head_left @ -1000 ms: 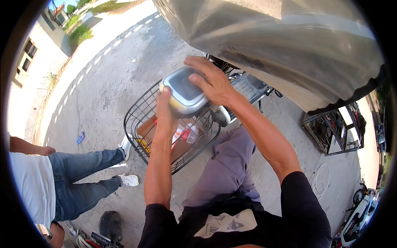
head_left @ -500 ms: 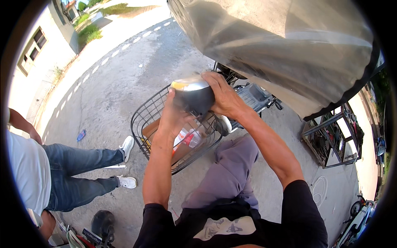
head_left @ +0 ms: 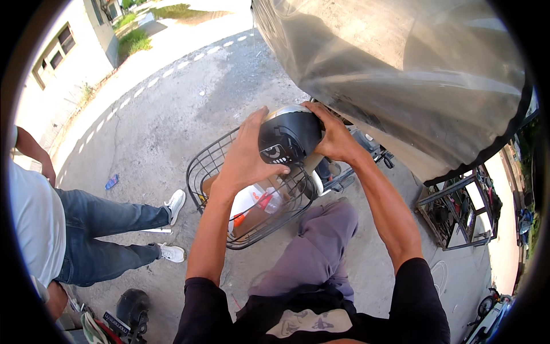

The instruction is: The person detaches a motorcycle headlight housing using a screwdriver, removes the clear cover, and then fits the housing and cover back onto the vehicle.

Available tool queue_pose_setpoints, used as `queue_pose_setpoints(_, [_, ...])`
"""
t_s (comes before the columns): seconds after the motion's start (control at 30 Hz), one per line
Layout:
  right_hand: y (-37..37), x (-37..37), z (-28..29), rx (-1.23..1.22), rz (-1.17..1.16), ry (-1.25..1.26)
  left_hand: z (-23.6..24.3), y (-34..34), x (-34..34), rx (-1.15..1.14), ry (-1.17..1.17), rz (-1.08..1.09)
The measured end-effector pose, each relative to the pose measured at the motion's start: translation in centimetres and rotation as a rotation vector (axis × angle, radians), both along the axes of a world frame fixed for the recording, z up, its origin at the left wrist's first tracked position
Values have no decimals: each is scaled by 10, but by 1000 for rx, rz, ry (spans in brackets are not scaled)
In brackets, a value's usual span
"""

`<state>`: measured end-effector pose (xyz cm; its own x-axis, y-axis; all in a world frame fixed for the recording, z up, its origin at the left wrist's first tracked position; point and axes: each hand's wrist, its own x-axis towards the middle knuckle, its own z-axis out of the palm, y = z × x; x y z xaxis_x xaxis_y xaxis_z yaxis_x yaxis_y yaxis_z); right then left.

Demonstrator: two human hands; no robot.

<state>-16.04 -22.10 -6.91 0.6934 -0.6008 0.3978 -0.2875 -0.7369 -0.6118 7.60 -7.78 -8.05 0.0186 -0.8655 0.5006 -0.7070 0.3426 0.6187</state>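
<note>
Strong daylight is flooding the far left, where the road point(head_left: 189, 26) and wall point(head_left: 86, 60) are glaring nearly white; a strip of ground point(head_left: 503, 252) at the right is washing out too. Soft shade is covering the near concrete point(head_left: 166, 129), and small bright spots point(head_left: 168, 73) are curving along its far edge. The clear sheet point(head_left: 366, 94) is letting light through and showing pale, streaky glare. The case point(head_left: 289, 135) is staying dark but readable, and the basket point(head_left: 263, 236) is looking fairly crisp. Fisheye distortion is bending the edges, and blackness is swallowing the corners.
</note>
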Motion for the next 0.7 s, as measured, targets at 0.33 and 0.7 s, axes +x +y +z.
queue_pose_setpoints(0.33, [3, 5, 3, -50, 163, -42, -25, -7, 2, -185, -167, 16])
queue_pose_setpoints(0.7, [49, -1, -36, 445, 29, -404, -48, 14, -28, -25, 115, 139])
